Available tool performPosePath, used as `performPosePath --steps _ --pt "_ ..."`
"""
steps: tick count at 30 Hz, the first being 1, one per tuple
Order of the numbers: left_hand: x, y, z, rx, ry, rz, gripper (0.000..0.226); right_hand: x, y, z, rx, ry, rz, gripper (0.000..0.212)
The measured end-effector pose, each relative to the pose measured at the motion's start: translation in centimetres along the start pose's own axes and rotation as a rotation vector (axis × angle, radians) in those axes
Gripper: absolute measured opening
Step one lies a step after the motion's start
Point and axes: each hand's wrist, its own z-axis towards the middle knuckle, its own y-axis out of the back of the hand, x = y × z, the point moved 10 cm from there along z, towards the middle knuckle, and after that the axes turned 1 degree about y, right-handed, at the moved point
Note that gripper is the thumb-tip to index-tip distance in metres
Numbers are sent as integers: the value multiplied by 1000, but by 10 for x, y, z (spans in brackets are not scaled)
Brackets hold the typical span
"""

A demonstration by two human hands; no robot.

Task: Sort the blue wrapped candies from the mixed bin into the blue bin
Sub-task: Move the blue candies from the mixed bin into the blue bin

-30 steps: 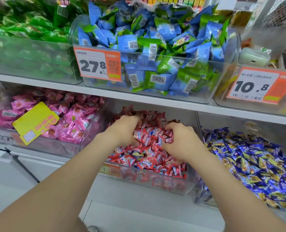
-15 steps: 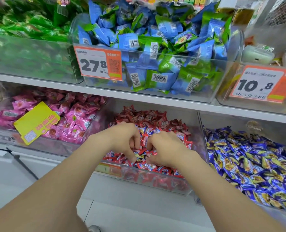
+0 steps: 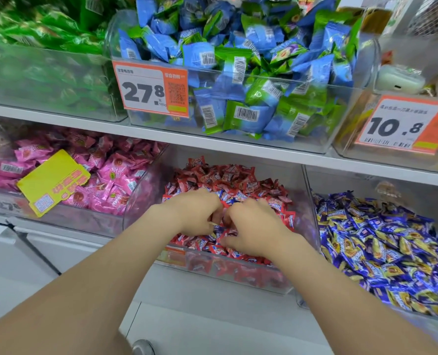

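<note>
Here we are reaching both hands into the mixed bin (image 3: pixel 225 274). Our left hand (image 3: pixel 197 213) and right hand (image 3: pixel 253 230) are curling their fingers down among red candies (image 3: pixel 212 175) and blue wrapped candies (image 3: pixel 225 195), and we cannot tell what either is gripping. The blue bin (image 3: pixel 308 201) is sitting just beside it, on the right.

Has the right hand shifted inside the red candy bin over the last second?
Yes. The right hand has moved left, away from the right wall of the mixed bin and toward its middle. It is now close beside the left hand.
</note>
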Motion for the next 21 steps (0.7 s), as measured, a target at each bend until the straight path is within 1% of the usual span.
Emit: performPosePath --steps 2,4,6,7,9,10,13,15,17,18,20,21 --pt "1 0 -1 18 -4 -24 3 2 -3 3 36 17 51 30" --pt "5 0 -5 33 13 -125 5 -5 -8 2 85 10 115 30" --pt "11 7 -9 -12 38 -249 5 -16 -16 -2 153 -23 146 34" --pt "13 13 -11 -52 47 -301 6 -20 -16 -3 162 -38 186 31" --pt "18 23 -11 -128 78 -390 13 -30 -6 -3 91 -90 310 17" --pt "22 25 -11 -149 110 -454 15 -36 2 -2 30 -136 372 15" --pt "32 18 -9 -125 203 -787 19 -60 20 -3 -156 -290 470 23" --pt "32 15 -7 -125 244 -889 31 -69 24 -2 -242 -340 458 25" --pt "35 18 -5 -191 312 -951 41 -71 20 3 -255 -361 434 27" --pt "39 19 -3 -232 366 -989 41 -69 17 7 -252 -358 421 27" --pt "50 14 0 -283 485 -1125 31 -63 12 16 -248 -336 378 22" --pt "51 11 0 -280 523 -1201 27 -59 9 20 -235 -328 342 18"
